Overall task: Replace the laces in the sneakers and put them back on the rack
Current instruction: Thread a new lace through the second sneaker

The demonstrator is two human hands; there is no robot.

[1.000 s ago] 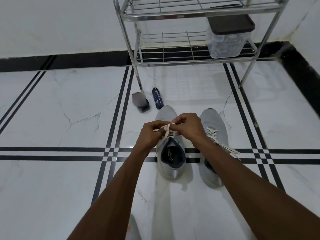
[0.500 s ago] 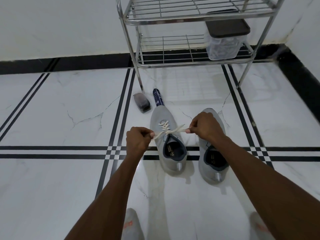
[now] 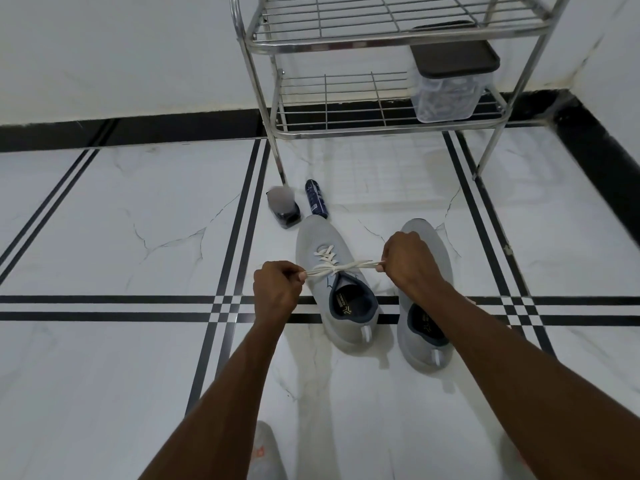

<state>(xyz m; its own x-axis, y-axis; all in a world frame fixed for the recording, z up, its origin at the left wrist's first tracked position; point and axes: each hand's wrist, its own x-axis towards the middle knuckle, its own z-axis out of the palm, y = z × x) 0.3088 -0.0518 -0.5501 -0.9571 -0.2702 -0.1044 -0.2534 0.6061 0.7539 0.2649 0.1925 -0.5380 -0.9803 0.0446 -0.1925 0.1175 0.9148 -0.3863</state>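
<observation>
Two hands (image 3: pixel 277 289) (image 3: pixel 410 261) on taut lace (image 3: pixel 341 267)

Print shows on both sneaker insoles (image 3: pixel 348 303) and the blue spray can (image 3: pixel 316 197), but none is legible.

Both bare forearms reach in from the near edge, converging toward centre. Left hand (image 3: pixel 275 292) is fisted, knuckles up, thumb and forefinger pinching something thin at its right side. Right hand (image 3: pixel 410 261) sits slightly farther and to the right, fingers curled under, also pinching at its left side. Hands apart, wrists roughly straight, pulling outward.
</observation>
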